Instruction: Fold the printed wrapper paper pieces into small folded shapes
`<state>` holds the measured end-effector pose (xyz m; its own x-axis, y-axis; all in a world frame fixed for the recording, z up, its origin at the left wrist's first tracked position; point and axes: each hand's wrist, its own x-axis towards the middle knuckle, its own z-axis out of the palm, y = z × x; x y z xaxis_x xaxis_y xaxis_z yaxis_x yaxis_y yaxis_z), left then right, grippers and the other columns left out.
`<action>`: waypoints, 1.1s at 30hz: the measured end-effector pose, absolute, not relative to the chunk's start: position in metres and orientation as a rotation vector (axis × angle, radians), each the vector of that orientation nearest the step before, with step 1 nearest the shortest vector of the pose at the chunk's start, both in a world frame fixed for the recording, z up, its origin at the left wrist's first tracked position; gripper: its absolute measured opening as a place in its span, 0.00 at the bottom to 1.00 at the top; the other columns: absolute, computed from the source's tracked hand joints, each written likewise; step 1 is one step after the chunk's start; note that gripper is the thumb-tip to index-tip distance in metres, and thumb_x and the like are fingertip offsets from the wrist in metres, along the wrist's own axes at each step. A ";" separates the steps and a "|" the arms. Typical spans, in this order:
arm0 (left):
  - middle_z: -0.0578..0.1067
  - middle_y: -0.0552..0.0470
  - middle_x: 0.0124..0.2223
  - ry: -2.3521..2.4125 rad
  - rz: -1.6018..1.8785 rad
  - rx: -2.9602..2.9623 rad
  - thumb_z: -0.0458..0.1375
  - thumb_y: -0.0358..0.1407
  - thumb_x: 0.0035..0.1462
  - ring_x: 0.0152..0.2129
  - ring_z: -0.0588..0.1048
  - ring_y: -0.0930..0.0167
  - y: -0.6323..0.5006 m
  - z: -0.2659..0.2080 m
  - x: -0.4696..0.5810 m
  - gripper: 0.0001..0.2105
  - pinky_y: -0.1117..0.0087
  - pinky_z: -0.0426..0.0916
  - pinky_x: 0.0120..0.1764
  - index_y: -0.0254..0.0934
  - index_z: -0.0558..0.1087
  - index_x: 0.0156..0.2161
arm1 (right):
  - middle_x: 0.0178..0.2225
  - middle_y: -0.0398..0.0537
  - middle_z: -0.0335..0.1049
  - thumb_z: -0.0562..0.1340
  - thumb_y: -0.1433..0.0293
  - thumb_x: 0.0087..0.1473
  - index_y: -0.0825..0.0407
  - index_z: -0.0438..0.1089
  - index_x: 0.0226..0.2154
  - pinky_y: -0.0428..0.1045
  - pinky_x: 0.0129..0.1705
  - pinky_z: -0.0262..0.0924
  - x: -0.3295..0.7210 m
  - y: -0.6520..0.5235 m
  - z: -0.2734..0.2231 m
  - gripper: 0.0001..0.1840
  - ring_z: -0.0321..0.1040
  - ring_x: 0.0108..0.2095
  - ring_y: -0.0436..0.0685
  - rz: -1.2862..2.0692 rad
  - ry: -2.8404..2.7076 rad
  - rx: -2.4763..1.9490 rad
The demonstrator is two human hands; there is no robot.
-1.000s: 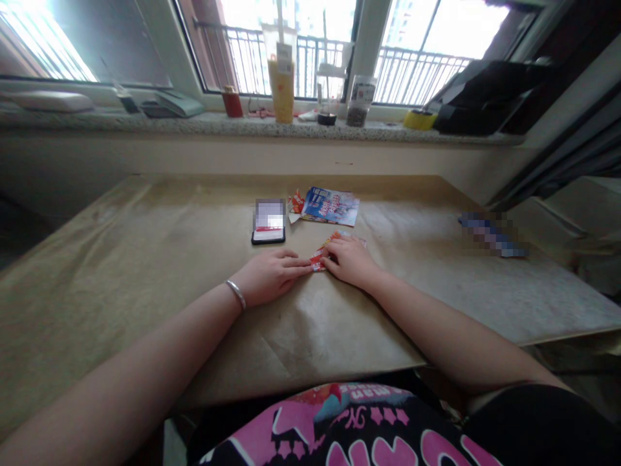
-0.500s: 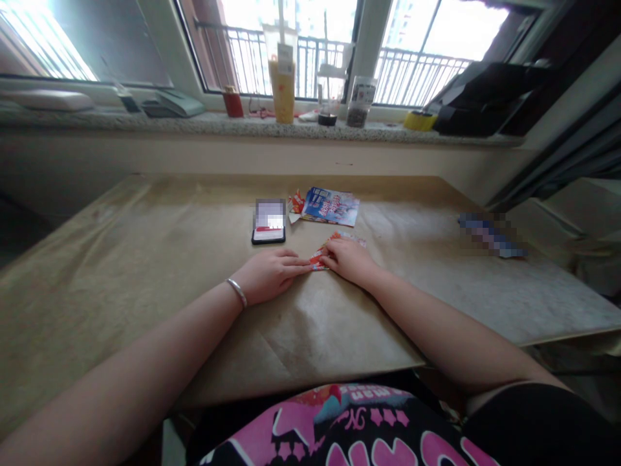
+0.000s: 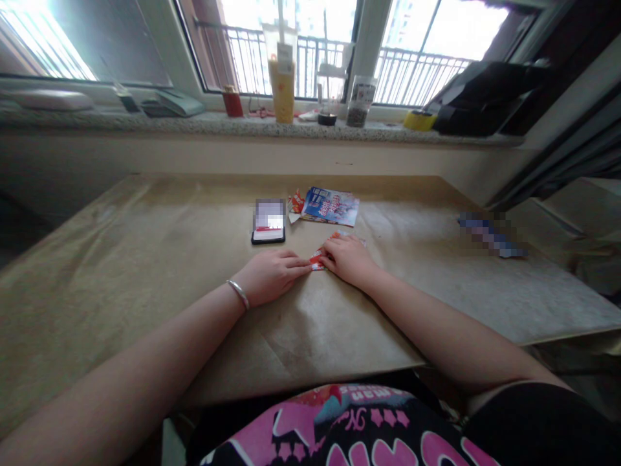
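Observation:
A small piece of folded, red and multicoloured printed paper (image 3: 317,261) lies on the table in front of me. My right hand (image 3: 348,260) covers most of it, with bent fingers pressed down on it and the thumb near its left part. On the left, my left hand (image 3: 272,275) rests flat, fingers stretched out and their tips touching the paper's left corner. Just beyond the hands is a stack of printed leaflets (image 3: 332,207), mostly blue and pink. Against its left side stands a red and white folded paper piece (image 3: 295,204). How the paper under my right hand is folded is hidden.
A phone (image 3: 268,237) lies beyond my left hand. At the right of the brown-covered table (image 3: 145,259) is a blurred blue and pink item (image 3: 490,236). The windowsill (image 3: 233,126) bears a tall yellow drink cup (image 3: 283,90), other cups, yellow tape (image 3: 420,121) and a black bag (image 3: 480,100).
My right hand's fingers have shifted slightly on the paper. My left hand stays almost in place, its fingertips still at the paper's corner.

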<state>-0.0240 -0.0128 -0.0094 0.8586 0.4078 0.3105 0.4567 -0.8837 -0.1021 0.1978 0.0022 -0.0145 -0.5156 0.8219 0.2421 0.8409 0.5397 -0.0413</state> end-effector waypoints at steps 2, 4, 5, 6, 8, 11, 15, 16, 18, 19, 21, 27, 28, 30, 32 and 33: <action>0.76 0.48 0.47 -0.678 -0.412 -2.864 0.49 0.29 0.59 0.41 0.72 0.69 -0.013 -0.009 -0.024 0.18 0.66 0.71 0.43 0.39 0.70 0.53 | 0.37 0.53 0.73 0.56 0.61 0.57 0.53 0.69 0.33 0.53 0.46 0.49 0.197 -0.001 -0.013 0.13 0.62 0.42 0.60 -0.167 -2.556 -1.372; 0.76 0.49 0.48 -0.689 -0.410 -2.867 0.49 0.29 0.59 0.41 0.72 0.68 -0.013 -0.009 -0.024 0.17 0.66 0.71 0.43 0.39 0.70 0.52 | 0.36 0.53 0.73 0.54 0.60 0.58 0.53 0.69 0.33 0.54 0.47 0.47 0.196 -0.003 -0.012 0.14 0.62 0.41 0.60 -0.183 -2.573 -1.335; 0.76 0.49 0.48 -0.695 -0.412 -2.870 0.49 0.29 0.59 0.41 0.72 0.68 -0.013 -0.009 -0.024 0.17 0.66 0.71 0.42 0.38 0.70 0.52 | 0.36 0.52 0.73 0.54 0.60 0.58 0.52 0.69 0.33 0.54 0.48 0.47 0.195 -0.004 -0.011 0.14 0.62 0.41 0.60 -0.177 -2.579 -1.321; 0.76 0.49 0.48 -0.701 -0.416 -2.874 0.49 0.29 0.59 0.41 0.72 0.68 -0.013 -0.009 -0.025 0.17 0.66 0.71 0.42 0.38 0.70 0.52 | 0.36 0.52 0.73 0.54 0.60 0.58 0.52 0.69 0.33 0.54 0.48 0.46 0.195 -0.005 -0.011 0.14 0.62 0.41 0.59 -0.162 -2.578 -1.316; 0.76 0.50 0.48 -0.712 -0.424 -2.884 0.49 0.29 0.59 0.40 0.72 0.68 -0.013 -0.009 -0.025 0.17 0.66 0.71 0.42 0.39 0.70 0.52 | 0.36 0.51 0.73 0.56 0.60 0.57 0.52 0.69 0.32 0.53 0.48 0.47 0.195 -0.004 -0.011 0.13 0.62 0.41 0.59 -0.099 -2.562 -1.327; 0.76 0.50 0.48 -0.731 -0.440 -2.897 0.49 0.29 0.59 0.41 0.72 0.69 -0.013 -0.009 -0.025 0.18 0.67 0.71 0.43 0.40 0.70 0.53 | 0.36 0.49 0.73 0.58 0.60 0.55 0.51 0.70 0.32 0.53 0.47 0.48 0.196 0.000 -0.013 0.12 0.62 0.42 0.59 0.020 -2.517 -1.357; 0.76 0.51 0.48 -0.729 -0.453 -2.921 0.49 0.29 0.59 0.42 0.72 0.69 -0.012 -0.010 -0.026 0.18 0.67 0.71 0.44 0.41 0.70 0.53 | 0.36 0.48 0.74 0.60 0.61 0.54 0.51 0.71 0.32 0.52 0.46 0.49 0.198 0.003 -0.014 0.11 0.62 0.42 0.58 0.117 -2.484 -1.364; 0.76 0.51 0.48 -0.723 -0.453 -2.929 0.49 0.29 0.59 0.42 0.72 0.69 -0.011 -0.010 -0.027 0.18 0.67 0.71 0.45 0.41 0.70 0.53 | 0.36 0.48 0.74 0.60 0.61 0.53 0.51 0.71 0.32 0.51 0.45 0.49 0.198 0.003 -0.015 0.10 0.62 0.42 0.58 0.128 -2.478 -1.367; 0.75 0.51 0.49 -0.715 -0.450 -2.940 0.48 0.29 0.60 0.43 0.72 0.70 -0.011 -0.009 -0.028 0.18 0.67 0.71 0.45 0.41 0.70 0.53 | 0.35 0.48 0.74 0.61 0.61 0.53 0.51 0.72 0.32 0.51 0.44 0.50 0.198 0.003 -0.015 0.10 0.62 0.40 0.58 0.133 -2.468 -1.364; 0.75 0.51 0.49 -0.713 -0.447 -2.943 0.48 0.29 0.60 0.43 0.72 0.70 -0.011 -0.009 -0.028 0.18 0.67 0.71 0.46 0.41 0.70 0.53 | 0.35 0.48 0.74 0.61 0.61 0.53 0.51 0.72 0.32 0.50 0.43 0.50 0.198 0.004 -0.016 0.10 0.63 0.40 0.57 0.131 -2.465 -1.359; 0.75 0.52 0.49 -0.705 -0.438 -2.941 0.48 0.30 0.60 0.43 0.72 0.70 -0.011 -0.007 -0.028 0.18 0.67 0.71 0.46 0.42 0.69 0.54 | 0.34 0.48 0.74 0.61 0.62 0.54 0.51 0.72 0.31 0.50 0.41 0.51 0.198 0.004 -0.016 0.10 0.63 0.39 0.57 0.128 -2.464 -1.344; 0.75 0.50 0.49 -0.642 -0.353 -2.941 0.48 0.29 0.60 0.42 0.72 0.69 -0.012 -0.003 -0.029 0.17 0.67 0.71 0.45 0.39 0.70 0.53 | 0.32 0.48 0.74 0.61 0.63 0.54 0.51 0.72 0.29 0.50 0.39 0.51 0.199 0.005 -0.017 0.10 0.63 0.37 0.57 0.118 -2.452 -1.318; 0.75 0.50 0.49 -0.649 -0.363 -2.950 0.48 0.29 0.60 0.43 0.72 0.70 -0.012 -0.003 -0.029 0.17 0.67 0.71 0.45 0.40 0.71 0.52 | 0.32 0.48 0.74 0.61 0.62 0.54 0.51 0.72 0.29 0.50 0.39 0.51 0.199 0.006 -0.017 0.10 0.63 0.37 0.57 0.118 -2.450 -1.311; 0.75 0.51 0.49 -0.667 -0.398 -2.972 0.48 0.29 0.60 0.43 0.72 0.70 -0.011 -0.004 -0.030 0.17 0.67 0.70 0.46 0.41 0.71 0.52 | 0.32 0.48 0.74 0.61 0.62 0.54 0.51 0.72 0.29 0.50 0.39 0.51 0.199 0.006 -0.017 0.10 0.63 0.37 0.57 0.120 -2.448 -1.308; 0.75 0.51 0.48 -0.693 -0.429 -2.988 0.48 0.29 0.59 0.43 0.72 0.70 -0.011 -0.005 -0.031 0.17 0.67 0.70 0.46 0.41 0.71 0.52 | 0.31 0.48 0.74 0.61 0.62 0.53 0.51 0.72 0.29 0.50 0.39 0.51 0.199 0.006 -0.018 0.10 0.63 0.36 0.57 0.120 -2.450 -1.317; 0.75 0.50 0.48 -0.708 -0.438 -2.989 0.48 0.29 0.59 0.43 0.72 0.69 -0.011 -0.006 -0.030 0.17 0.67 0.70 0.45 0.41 0.71 0.51 | 0.31 0.48 0.73 0.61 0.62 0.53 0.51 0.72 0.29 0.50 0.38 0.51 0.199 0.006 -0.018 0.10 0.63 0.36 0.57 0.120 -2.451 -1.324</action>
